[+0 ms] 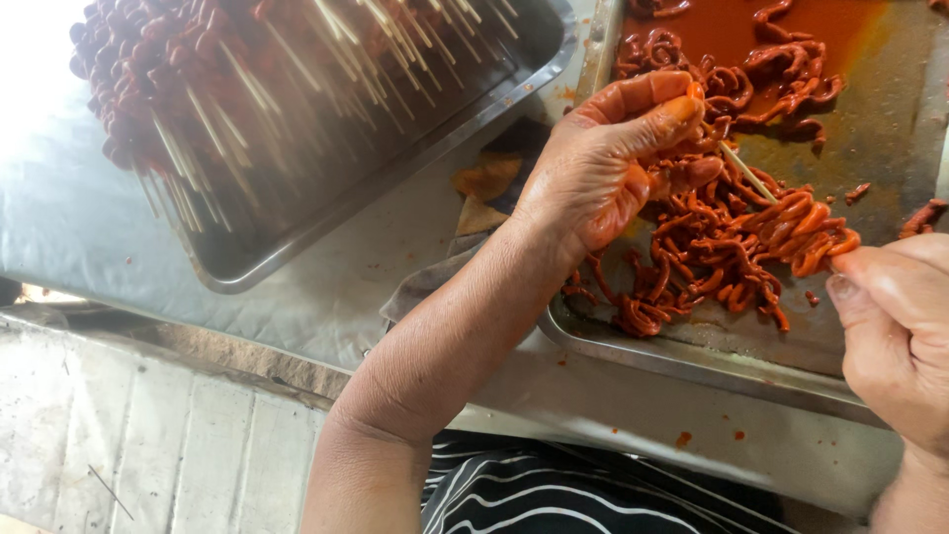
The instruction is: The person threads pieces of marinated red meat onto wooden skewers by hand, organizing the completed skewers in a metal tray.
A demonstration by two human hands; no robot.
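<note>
My left hand (618, 158) pinches a thin wooden skewer (748, 174) near its tip, over a pile of red marinated meat strips (722, 252). Several strips are threaded on the skewer (806, 229). My right hand (895, 326) grips the skewer's other end at the right edge of the view. Both hands are smeared with red sauce. The strips lie in a metal tray (692, 361) with a pool of red sauce (751, 25) at its far side.
A second metal tray (297, 242) at the upper left holds several finished skewers (227, 69) with sticks pointing outward. Both trays sit on a steel tabletop (99, 237). A black-and-white striped garment (554, 489) shows below. Tiled floor (148, 445) lies at the lower left.
</note>
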